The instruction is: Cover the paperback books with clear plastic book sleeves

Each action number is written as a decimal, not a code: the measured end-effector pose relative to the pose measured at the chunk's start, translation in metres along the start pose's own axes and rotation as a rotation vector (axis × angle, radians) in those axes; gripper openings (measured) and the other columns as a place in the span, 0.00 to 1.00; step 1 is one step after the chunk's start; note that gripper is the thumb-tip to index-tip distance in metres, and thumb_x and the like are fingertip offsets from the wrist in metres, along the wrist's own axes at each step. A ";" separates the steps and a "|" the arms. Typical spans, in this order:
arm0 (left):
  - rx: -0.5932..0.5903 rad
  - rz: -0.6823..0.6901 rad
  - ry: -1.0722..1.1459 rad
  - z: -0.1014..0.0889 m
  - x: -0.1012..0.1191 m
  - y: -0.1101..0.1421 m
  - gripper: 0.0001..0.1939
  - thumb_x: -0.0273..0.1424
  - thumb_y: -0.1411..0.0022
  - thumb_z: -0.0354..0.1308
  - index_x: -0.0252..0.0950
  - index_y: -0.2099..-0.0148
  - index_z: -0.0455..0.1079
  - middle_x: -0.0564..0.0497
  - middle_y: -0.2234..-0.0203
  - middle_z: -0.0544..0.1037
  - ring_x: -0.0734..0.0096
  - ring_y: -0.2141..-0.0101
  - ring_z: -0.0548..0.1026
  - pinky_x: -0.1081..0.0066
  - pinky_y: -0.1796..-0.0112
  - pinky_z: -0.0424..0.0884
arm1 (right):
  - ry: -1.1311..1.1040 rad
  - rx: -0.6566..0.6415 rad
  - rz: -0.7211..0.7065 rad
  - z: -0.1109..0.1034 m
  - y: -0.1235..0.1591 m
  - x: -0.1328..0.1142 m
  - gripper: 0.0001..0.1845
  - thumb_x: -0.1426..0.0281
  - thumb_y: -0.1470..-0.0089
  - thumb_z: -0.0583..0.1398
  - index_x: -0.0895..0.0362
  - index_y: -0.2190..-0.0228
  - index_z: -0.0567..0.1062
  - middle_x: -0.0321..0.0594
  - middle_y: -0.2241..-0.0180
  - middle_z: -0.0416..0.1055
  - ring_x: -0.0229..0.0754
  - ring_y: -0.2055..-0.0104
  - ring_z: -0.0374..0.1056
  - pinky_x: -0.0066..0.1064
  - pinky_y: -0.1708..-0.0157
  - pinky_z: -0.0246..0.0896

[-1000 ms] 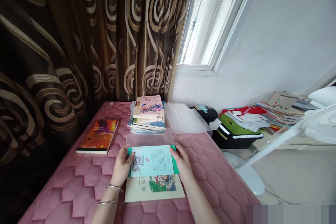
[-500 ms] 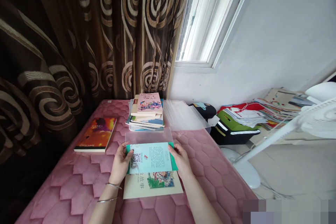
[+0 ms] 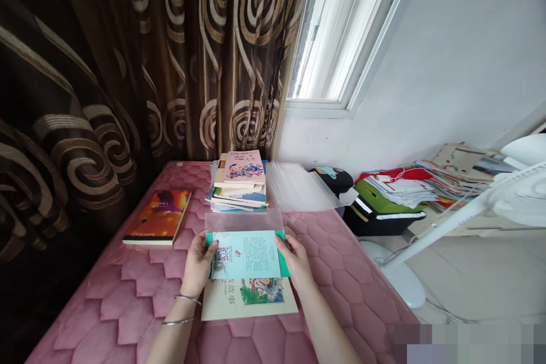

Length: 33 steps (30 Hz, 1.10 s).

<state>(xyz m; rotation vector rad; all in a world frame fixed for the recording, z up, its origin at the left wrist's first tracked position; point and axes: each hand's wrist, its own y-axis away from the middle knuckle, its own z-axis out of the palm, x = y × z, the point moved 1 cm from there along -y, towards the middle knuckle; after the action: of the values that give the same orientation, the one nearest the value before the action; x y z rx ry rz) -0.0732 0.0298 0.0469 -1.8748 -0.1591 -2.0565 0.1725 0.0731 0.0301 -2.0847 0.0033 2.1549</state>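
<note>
Between the left hand [image 3: 200, 263] and right hand [image 3: 297, 261], fingers pinch opposite ends of a green-edged flap [image 3: 247, 255] printed with a QR code and Chinese text.

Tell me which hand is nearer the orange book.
Left. The left hand, holding the left edge of the turquoise cover, is right of the orange book and closer to the camera; the right hand, on the cover's right edge, is farther right.

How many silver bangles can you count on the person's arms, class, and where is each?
2. One bangle circles the wrist by the left hand; the other bangle sits nearer the elbow on that arm. None shows by the right hand.
</note>
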 end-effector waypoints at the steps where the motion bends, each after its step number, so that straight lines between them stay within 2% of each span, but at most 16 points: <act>1: -0.003 -0.001 -0.007 0.000 0.000 0.001 0.22 0.42 0.50 0.63 0.37 0.55 0.65 0.49 0.64 0.78 0.65 0.60 0.75 0.68 0.58 0.70 | -0.010 -0.022 0.010 0.000 0.000 0.001 0.21 0.50 0.59 0.65 0.56 0.75 0.76 0.35 0.78 0.72 0.42 0.74 0.67 0.28 0.75 0.61; 6: -0.009 -0.063 -0.112 -0.002 0.007 0.010 0.22 0.48 0.47 0.60 0.35 0.59 0.70 0.47 0.65 0.79 0.62 0.62 0.75 0.68 0.60 0.70 | 0.041 -0.007 0.007 -0.002 -0.001 0.009 0.23 0.47 0.59 0.63 0.56 0.75 0.77 0.35 0.79 0.72 0.40 0.75 0.66 0.28 0.76 0.59; 10: -0.025 -0.113 -0.154 -0.002 0.011 0.016 0.25 0.51 0.48 0.59 0.33 0.62 0.73 0.49 0.71 0.80 0.61 0.66 0.75 0.69 0.65 0.70 | 0.104 0.011 -0.012 -0.003 -0.002 0.013 0.24 0.46 0.58 0.62 0.55 0.75 0.77 0.35 0.79 0.73 0.42 0.75 0.67 0.29 0.76 0.61; 17: 0.035 -0.060 -0.187 0.000 0.001 0.016 0.25 0.53 0.48 0.58 0.33 0.65 0.72 0.49 0.73 0.78 0.67 0.71 0.72 0.71 0.69 0.68 | 0.024 -0.055 -0.017 -0.005 0.000 0.007 0.23 0.48 0.57 0.63 0.54 0.69 0.78 0.37 0.72 0.76 0.45 0.69 0.70 0.30 0.72 0.64; 20: 0.042 -0.052 -0.189 0.001 0.002 0.017 0.25 0.53 0.48 0.57 0.34 0.65 0.72 0.49 0.74 0.77 0.67 0.72 0.72 0.71 0.70 0.68 | 0.017 -0.081 -0.022 -0.005 0.001 0.004 0.21 0.49 0.56 0.63 0.55 0.72 0.77 0.37 0.75 0.74 0.43 0.71 0.68 0.30 0.73 0.63; 23: 0.029 -0.064 -0.189 0.001 0.005 0.018 0.25 0.52 0.47 0.56 0.34 0.64 0.71 0.49 0.73 0.77 0.65 0.69 0.73 0.70 0.68 0.68 | 0.017 -0.091 -0.026 -0.005 0.001 0.005 0.21 0.50 0.55 0.63 0.56 0.75 0.76 0.37 0.77 0.72 0.42 0.73 0.67 0.29 0.74 0.63; 27: 0.055 -0.063 -0.170 0.000 0.009 0.020 0.22 0.50 0.47 0.57 0.35 0.62 0.72 0.48 0.67 0.79 0.63 0.64 0.74 0.69 0.62 0.69 | 0.041 -0.080 -0.014 -0.005 0.001 0.009 0.21 0.49 0.53 0.61 0.56 0.73 0.76 0.38 0.75 0.73 0.42 0.72 0.67 0.30 0.73 0.63; 33: 0.064 -0.055 -0.173 0.000 0.002 0.019 0.22 0.51 0.48 0.58 0.35 0.68 0.69 0.52 0.75 0.75 0.68 0.71 0.71 0.71 0.68 0.68 | 0.118 -0.072 -0.033 -0.006 0.001 0.010 0.24 0.48 0.53 0.60 0.55 0.68 0.78 0.39 0.71 0.76 0.46 0.68 0.70 0.31 0.69 0.66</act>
<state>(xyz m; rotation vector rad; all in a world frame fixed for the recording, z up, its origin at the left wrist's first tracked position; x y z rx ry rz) -0.0672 0.0118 0.0461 -2.0282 -0.3188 -1.8989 0.1786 0.0723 0.0201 -2.2316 -0.0970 2.0399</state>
